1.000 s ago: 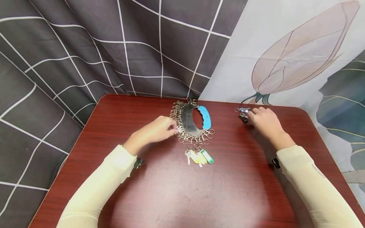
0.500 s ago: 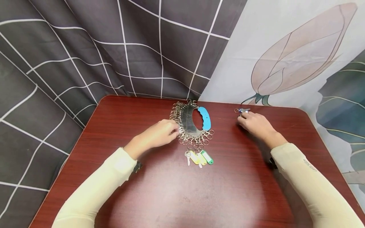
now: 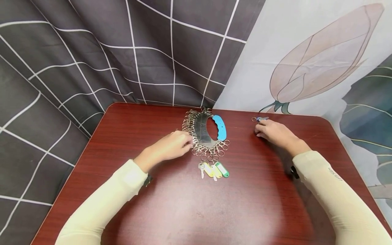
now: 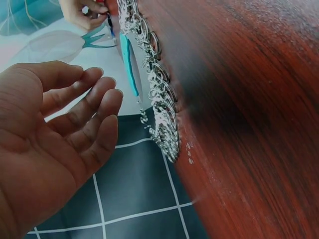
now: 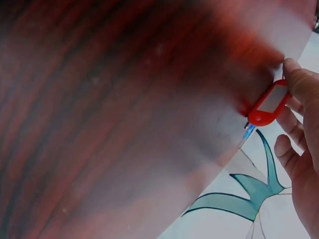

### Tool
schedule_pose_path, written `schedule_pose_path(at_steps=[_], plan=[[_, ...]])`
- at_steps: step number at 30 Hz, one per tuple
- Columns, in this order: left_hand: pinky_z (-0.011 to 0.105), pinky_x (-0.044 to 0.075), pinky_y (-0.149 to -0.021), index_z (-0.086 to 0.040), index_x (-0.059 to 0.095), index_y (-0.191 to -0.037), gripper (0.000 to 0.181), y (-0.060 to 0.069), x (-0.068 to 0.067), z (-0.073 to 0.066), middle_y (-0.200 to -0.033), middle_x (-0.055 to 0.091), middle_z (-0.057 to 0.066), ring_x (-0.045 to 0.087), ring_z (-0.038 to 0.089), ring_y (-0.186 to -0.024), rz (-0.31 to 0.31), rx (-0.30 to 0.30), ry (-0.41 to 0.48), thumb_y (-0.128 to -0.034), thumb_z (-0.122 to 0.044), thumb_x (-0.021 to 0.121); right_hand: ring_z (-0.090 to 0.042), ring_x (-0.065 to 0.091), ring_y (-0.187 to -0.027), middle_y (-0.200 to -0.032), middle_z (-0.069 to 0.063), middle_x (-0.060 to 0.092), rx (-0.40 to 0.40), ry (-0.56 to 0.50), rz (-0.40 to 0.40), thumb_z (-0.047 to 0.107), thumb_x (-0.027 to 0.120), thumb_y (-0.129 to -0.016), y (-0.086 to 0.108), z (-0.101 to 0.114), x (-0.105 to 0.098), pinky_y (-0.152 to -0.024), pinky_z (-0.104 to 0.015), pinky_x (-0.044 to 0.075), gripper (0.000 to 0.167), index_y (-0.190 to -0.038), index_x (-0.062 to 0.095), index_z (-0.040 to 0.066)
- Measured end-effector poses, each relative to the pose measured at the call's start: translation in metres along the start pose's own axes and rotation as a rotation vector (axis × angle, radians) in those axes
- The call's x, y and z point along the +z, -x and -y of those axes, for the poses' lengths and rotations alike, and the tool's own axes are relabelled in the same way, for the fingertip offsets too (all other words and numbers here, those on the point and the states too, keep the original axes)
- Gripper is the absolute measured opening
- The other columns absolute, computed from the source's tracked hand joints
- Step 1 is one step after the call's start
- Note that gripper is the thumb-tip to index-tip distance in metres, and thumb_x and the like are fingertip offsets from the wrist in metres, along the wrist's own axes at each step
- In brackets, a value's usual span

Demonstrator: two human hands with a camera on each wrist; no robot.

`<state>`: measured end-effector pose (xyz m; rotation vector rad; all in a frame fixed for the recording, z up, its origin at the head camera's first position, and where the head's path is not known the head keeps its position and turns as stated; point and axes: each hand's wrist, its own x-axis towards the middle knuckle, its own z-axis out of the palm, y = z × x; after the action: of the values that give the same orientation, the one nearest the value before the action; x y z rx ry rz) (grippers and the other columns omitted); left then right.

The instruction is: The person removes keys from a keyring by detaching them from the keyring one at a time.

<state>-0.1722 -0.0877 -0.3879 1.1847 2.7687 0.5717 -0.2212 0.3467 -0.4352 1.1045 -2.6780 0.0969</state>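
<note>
A large key ring holder (image 3: 200, 126) lies flat near the table's back edge, with a dark plate, a blue grip (image 3: 221, 127) and metal clasps all round. My left hand (image 3: 169, 146) hovers at its left side; in the left wrist view its fingers are loosely bent, holding nothing. Below the holder hang a silver key (image 3: 201, 169), yellow key tags (image 3: 209, 169) and a green key tag (image 3: 222, 169). Farther right, my right hand (image 3: 275, 134) pinches a red key tag (image 5: 268, 107) at its ring end. Just beyond its fingers lies a blue-headed key (image 3: 261, 119) on a ring.
The red-brown wooden table (image 3: 196, 207) carries all of this. A dark curtain with white grid lines (image 3: 153, 64) hangs behind its back and left edges. Pale cloth with a flower print (image 3: 306, 75) hangs behind the right part.
My right hand has moved left and covers the dark item that lay in front of the blue-headed key. My left hand has shifted slightly down and right beside the holder.
</note>
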Motion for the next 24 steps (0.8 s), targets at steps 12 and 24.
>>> schedule_pose_path(at_steps=[12, 24], plan=[[0.050, 0.053, -0.098, -0.015, 0.066, -0.084, 0.013, 0.000, 0.006, 0.002, -0.085, 0.061, -0.001, 0.057, 0.014, -0.078, -0.011, -0.028, 0.018, -0.0975, -0.013, 0.064, -0.024, 0.061, -0.089, -0.098, -0.005, 0.060, 0.052, -0.060, 0.065, 0.008, 0.084, -0.083, 0.007, -0.002, -0.009, -0.071, -0.045, 0.055, 0.023, -0.089, 0.063, 0.015], [0.044, 0.048, -0.107, -0.003, 0.068, -0.125, 0.036, -0.005, 0.011, 0.005, -0.126, 0.065, 0.013, 0.059, 0.029, -0.118, -0.146, -0.027, 0.044, -0.0951, -0.022, 0.073, -0.022, 0.060, -0.082, -0.101, -0.006, 0.060, 0.123, -0.116, -0.060, 0.012, 0.082, -0.088, -0.003, 0.018, -0.026, -0.072, -0.043, 0.052, 0.020, -0.102, 0.067, 0.009]])
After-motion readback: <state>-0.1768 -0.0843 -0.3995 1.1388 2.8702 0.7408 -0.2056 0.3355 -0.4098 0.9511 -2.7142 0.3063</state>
